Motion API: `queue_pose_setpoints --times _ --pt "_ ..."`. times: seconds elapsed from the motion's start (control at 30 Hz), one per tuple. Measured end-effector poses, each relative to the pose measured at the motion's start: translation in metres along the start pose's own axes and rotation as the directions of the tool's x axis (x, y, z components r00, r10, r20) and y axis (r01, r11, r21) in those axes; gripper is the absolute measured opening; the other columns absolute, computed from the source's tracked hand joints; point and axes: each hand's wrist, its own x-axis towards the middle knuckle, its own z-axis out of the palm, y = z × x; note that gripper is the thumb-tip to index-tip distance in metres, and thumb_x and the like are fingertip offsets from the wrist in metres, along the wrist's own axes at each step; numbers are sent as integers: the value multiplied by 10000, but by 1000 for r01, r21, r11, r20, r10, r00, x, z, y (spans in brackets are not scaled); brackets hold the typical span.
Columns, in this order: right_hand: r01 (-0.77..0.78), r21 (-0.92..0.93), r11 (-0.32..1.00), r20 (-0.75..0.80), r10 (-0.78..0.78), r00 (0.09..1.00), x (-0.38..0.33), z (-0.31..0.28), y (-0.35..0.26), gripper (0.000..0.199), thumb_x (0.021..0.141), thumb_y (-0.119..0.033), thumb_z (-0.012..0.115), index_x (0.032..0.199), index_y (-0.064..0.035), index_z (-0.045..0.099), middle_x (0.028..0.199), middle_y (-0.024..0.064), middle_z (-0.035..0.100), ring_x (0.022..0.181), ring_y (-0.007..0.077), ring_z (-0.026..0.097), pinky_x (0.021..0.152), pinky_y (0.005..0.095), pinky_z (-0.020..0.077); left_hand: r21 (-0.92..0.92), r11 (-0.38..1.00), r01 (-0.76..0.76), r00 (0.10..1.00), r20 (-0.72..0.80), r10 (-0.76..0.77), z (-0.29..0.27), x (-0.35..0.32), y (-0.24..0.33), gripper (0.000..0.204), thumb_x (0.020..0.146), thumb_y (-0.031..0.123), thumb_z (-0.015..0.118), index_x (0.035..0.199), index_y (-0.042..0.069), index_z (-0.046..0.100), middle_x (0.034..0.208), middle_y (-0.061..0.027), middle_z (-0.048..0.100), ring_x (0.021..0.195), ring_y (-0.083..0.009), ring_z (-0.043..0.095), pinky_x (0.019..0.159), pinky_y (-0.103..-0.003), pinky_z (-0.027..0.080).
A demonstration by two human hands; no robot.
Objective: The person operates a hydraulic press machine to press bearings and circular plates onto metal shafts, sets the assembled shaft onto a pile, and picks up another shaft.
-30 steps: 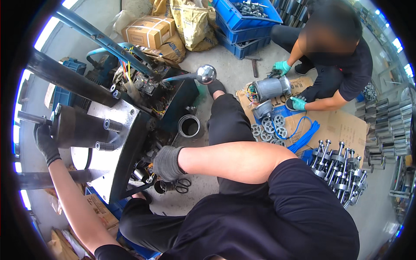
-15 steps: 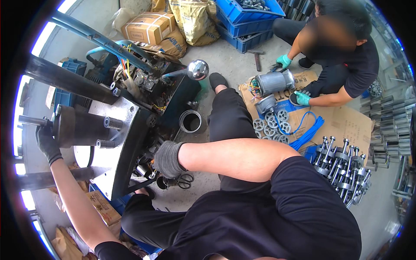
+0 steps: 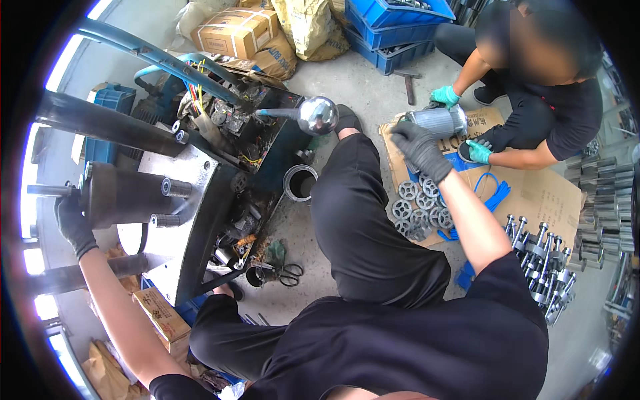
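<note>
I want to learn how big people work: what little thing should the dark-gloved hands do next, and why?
Maybe bring the right hand over to the silver ball on the lever. The left hand is at the metal rod, but the right is apart from the lever, in front of the cardboard in this view, with nothing clearly in it.

Bold dark characters mark flattened cardboard (image 3: 492, 125) at two o'clock; small dark print stands on a strapped carton (image 3: 233, 35) at eleven; bluish lettering crosses the sack (image 3: 277, 61) beside it; faint print marks a brown box (image 3: 159, 312) at eight.
</note>
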Motion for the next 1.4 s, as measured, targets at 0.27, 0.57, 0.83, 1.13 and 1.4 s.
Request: queue_pose_setpoints --times 0.27,0.57,0.83,1.13,1.4 --pt "-351 -481 804 -177 303 936 48 10 169 337 894 -298 650 1163 -109 725 1195 163 688 1125 354 656 987 448 513 199 972 -128 990 -36 138 23 -29 34 261 1037 204 630 1057 -40 717 908 -38 663 811 -109 608 699 -281 488" --pt "-323 -703 634 -167 295 941 94 36 197 422 942 -471 591 1217 -179 724 1406 53 590 1375 284 450 1146 517 335 598 761 -249 967 107 232 29 -33 45 223 1032 145 623 1093 -42 729 883 -58 644 819 -124 628 663 -267 498" --pt "-360 -606 709 -284 230 931 84 47 219 399 911 -477 646 1189 -212 754 1421 23 606 1383 253 447 1164 473 303 772 587 -244 968 161 190 15 -25 43 306 989 26 509 1217 -24 705 970 -152 723 846 -217 694 719 -318 545" --pt "-271 -574 772 -321 92 943 24 44 227 439 825 -342 740 1237 -190 740 1425 18 605 1392 318 436 1175 474 321 655 692 -303 953 189 238 -16 -11 24 259 1038 106 577 1206 -46 700 1082 -121 725 957 -156 686 808 -280 558" --pt "-258 -572 779 -369 36 929 -6 39 224 429 782 -290 741 1200 -193 746 1385 32 633 1349 320 476 1147 498 358 769 552 -323 945 228 236 4 -13 27 282 1036 80 541 1224 -63 694 1115 -158 732 1012 -209 690 879 -325 541"
